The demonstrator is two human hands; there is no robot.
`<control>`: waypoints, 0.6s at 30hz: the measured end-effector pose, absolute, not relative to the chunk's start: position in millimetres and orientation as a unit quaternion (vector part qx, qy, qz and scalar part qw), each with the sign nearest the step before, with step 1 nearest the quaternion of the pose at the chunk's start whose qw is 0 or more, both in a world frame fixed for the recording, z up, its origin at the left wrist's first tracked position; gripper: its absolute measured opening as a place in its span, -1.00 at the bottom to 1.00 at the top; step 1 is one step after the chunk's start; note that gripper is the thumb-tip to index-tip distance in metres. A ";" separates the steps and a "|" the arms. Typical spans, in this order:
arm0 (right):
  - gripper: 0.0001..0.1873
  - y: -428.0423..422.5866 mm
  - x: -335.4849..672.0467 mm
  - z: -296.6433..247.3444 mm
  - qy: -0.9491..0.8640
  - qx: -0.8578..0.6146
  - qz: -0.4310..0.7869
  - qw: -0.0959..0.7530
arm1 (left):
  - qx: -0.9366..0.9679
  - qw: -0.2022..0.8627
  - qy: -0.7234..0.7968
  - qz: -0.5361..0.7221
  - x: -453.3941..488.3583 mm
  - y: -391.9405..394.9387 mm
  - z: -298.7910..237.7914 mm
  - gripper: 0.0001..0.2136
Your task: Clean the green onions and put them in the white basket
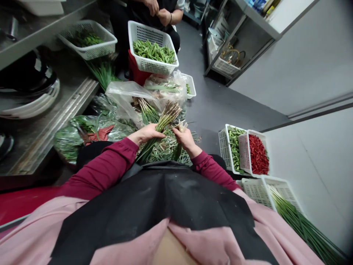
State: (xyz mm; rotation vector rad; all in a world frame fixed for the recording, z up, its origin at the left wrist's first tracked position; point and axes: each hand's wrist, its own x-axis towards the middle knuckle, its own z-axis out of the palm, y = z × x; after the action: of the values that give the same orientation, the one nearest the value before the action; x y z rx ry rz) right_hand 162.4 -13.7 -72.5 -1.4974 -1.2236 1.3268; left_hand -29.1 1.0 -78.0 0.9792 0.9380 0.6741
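My left hand (pixel 150 133) is closed around a bunch of chives (pixel 167 118), its brownish root ends pointing up and away and its green leaves hanging down toward my lap. Close by on the right, my right hand (pixel 185 139) grips a smaller bunch of chives (pixel 182 126) with pale, whitish ends on top. Below both hands lies a heap of loose green leaves and trimmings (pixel 162 152). Just beyond, more chives (pixel 147 108) with dirty root ends stick out of an open clear plastic bag (pixel 124 92).
A basket of green beans (pixel 154 51) stands ahead, before another person's hands (pixel 162 14). To the right are baskets of green peppers (pixel 235 145), red chillies (pixel 257 154) and long chives (pixel 292 213). A metal shelf (pixel 52 136) borders the left, near bagged greens (pixel 67 138).
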 end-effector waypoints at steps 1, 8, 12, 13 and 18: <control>-0.66 -13.5 157.7 -70.8 -0.466 -0.580 0.537 0.396 | 0.448 0.724 0.425 0.306 -28.1 0.5 -77.5 -0.62; -0.57 -12.5 155.8 -65.9 -0.436 -0.532 0.583 0.431 | 0.393 0.768 0.395 0.314 -29.8 -0.6 -76.3 -0.59; -0.62 -14.6 158.2 -69.8 -0.444 -0.530 0.587 0.421 | 0.398 0.759 0.403 0.321 -28.6 -0.9 -74.6 -0.62; -0.63 -15.1 158.0 -70.4 -0.452 -0.538 0.581 0.412 | 0.402 0.755 0.403 0.326 -28.1 -0.8 -74.6 -0.63; -0.68 -16.3 155.3 -70.1 -0.510 -0.559 0.542 0.365 | 0.434 0.736 0.408 0.323 -27.5 0.7 -79.1 -0.66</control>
State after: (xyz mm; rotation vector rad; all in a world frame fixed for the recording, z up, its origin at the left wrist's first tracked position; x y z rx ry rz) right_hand 155.3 -16.3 -70.1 -1.4383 -1.3121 1.3939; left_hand -27.5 0.7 -79.1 0.9526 0.8954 0.7090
